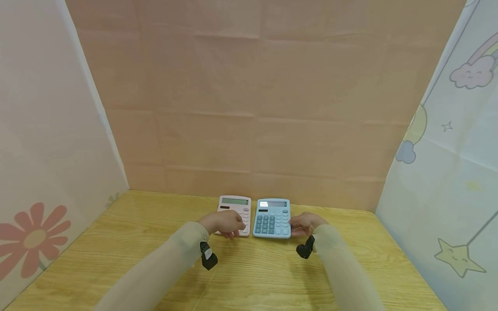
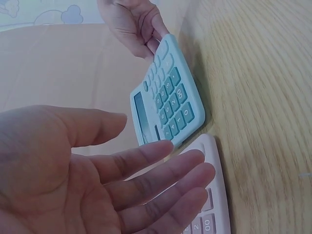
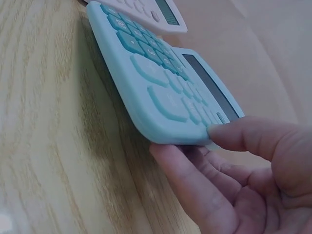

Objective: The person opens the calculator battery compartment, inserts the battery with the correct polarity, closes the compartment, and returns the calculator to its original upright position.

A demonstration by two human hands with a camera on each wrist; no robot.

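A blue calculator [image 1: 272,220] and a pink calculator [image 1: 245,214] lie side by side on the wooden table, displays toward the back. With thumb at its edge and fingers beneath, my right hand [image 1: 307,222] grips the blue one's right side. In the right wrist view the blue calculator [image 3: 156,92] looks slightly raised from the wood at that side. My left hand [image 1: 227,222] hovers over the lower part of the pink calculator, covering some keys. The left wrist view shows the left hand [image 2: 112,180] palm up to the camera, fingers loosely extended and holding nothing.
The wooden table [image 1: 249,276] extends toward me and to both sides. A brown paper backdrop [image 1: 249,108] rises behind the calculators. Patterned white panels [image 1: 50,129] stand at left and right. Each wrist wears a small black device [image 1: 208,255].
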